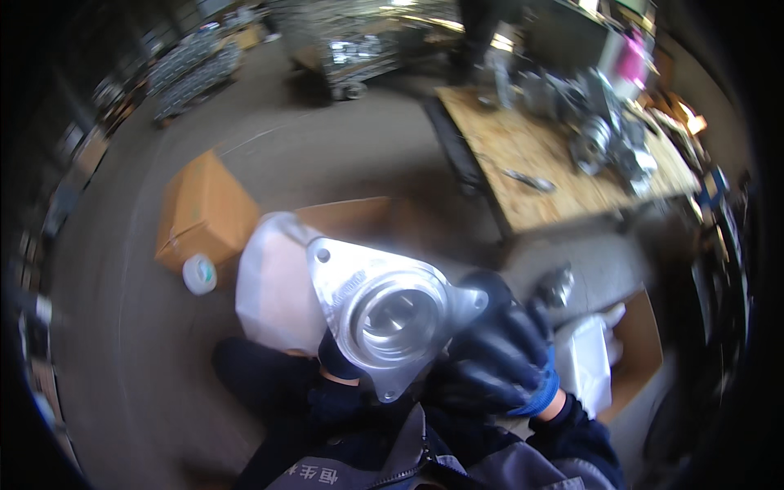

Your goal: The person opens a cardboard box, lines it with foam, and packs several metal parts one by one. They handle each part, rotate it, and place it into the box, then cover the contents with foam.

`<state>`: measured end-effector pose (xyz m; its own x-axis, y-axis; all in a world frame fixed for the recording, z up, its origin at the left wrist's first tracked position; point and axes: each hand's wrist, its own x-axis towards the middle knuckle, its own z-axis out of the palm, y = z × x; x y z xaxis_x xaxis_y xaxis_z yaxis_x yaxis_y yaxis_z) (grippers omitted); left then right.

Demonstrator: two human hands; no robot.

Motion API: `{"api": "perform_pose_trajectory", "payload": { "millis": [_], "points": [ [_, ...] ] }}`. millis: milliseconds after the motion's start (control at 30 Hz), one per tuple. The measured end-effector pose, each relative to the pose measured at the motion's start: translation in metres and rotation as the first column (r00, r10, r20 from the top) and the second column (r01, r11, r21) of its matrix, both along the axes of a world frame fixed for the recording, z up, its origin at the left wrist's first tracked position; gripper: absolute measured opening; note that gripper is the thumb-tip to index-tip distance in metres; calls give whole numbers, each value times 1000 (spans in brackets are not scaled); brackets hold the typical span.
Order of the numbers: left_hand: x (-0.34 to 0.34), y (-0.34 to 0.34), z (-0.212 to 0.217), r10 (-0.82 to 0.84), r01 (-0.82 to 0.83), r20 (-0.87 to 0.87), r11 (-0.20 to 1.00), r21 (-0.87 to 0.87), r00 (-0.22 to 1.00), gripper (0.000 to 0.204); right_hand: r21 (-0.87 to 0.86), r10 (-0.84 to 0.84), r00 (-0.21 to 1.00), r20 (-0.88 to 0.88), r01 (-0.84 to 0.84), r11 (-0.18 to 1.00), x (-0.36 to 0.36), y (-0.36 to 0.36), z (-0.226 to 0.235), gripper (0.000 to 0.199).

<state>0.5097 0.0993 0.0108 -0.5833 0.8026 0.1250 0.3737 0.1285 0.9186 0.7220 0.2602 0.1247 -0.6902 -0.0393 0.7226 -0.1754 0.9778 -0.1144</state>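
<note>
A shiny silver metal flange (339, 278), roughly triangular with rounded corners, bolt holes and a round bored hub, is held up in front of my body. My left hand (333, 359), in a dark glove, grips it from behind at the lower left; the flange hides most of its fingers. At the right corner, my right hand (494, 351), in a black-coated glove with a blue cuff, is closed around the edge. Just behind the flange stands an open carton with a white plastic liner (273, 286).
A closed brown carton (204, 208) stands on the floor at left, with a tape roll (199, 273) beside it. A wooden-topped bench (523, 192) at far right bears several metal parts (592, 139). Near my right arm is another open carton (641, 351) with white wrapping (586, 359).
</note>
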Motion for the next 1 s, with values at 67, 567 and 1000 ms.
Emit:
{"api": "perform_pose_trajectory", "payload": {
  "millis": [67, 567, 1000],
  "points": [
    [9, 34, -4, -147, 147, 30, 989, 5, 989, 87, 154, -83, 986, 145, 60, 986, 15, 2, 2, 52],
    [62, 147, 88, -349, 177, 458, 910, 376, 817, 76, -980, -667, 744, -38, 103, 171, 51, 91, -133, 76],
    [-66, -16, 18, 486, -487, -37, 871, -61, 873, 50, -35, -750, 349, 562, 916, 400, 53, 291, -414, 45]
  ]
}}
